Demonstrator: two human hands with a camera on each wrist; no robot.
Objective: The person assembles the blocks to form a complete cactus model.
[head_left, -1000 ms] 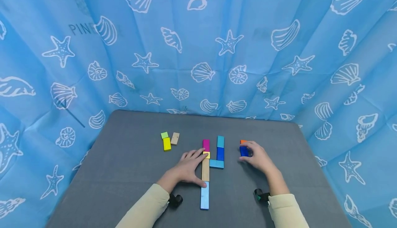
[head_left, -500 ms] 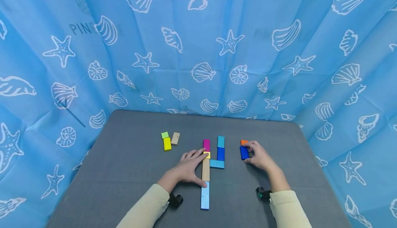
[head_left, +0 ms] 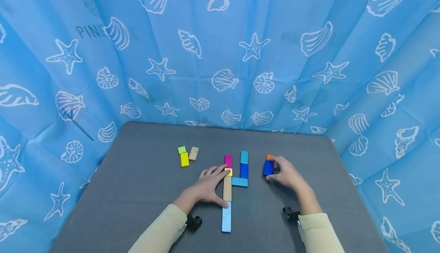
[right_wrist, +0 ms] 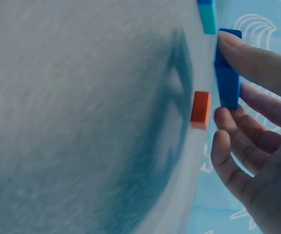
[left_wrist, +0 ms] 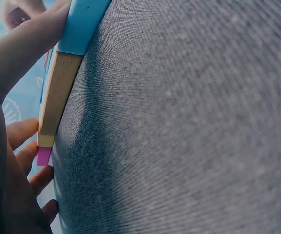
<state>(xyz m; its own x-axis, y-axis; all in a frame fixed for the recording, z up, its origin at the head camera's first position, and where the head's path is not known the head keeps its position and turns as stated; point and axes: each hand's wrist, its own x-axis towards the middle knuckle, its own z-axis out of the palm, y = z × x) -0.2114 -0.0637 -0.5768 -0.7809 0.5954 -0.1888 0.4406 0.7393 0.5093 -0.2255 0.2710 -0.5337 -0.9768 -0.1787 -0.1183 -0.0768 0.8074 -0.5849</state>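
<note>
My right hand [head_left: 288, 173] pinches a dark blue block [right_wrist: 228, 75] between thumb and fingers. In the right wrist view the block appears raised off the cloth, close to an orange block [right_wrist: 201, 110] lying on it. My left hand [head_left: 208, 186] rests along a column of blocks, its thumb on the light blue block [head_left: 226, 218] and fingertips at the small yellow block [head_left: 228, 172]. Between them lies a plain wooden block [head_left: 227, 189]; a magenta block [head_left: 228, 161] tops the column. In the left wrist view, the thumb partly covers the light blue block [left_wrist: 84, 27].
Right of the column, a turquoise block [head_left: 240, 182] lies crosswise, touching it. From its right end a blue block [head_left: 244, 171] and another turquoise block [head_left: 244, 157] run away from me. Farther left lie green [head_left: 181, 150], yellow [head_left: 184, 160] and wooden [head_left: 194, 153] blocks.
My right hand has taken hold of the dark blue block, which has shifted slightly left. The left hand keeps its place on the column.
</note>
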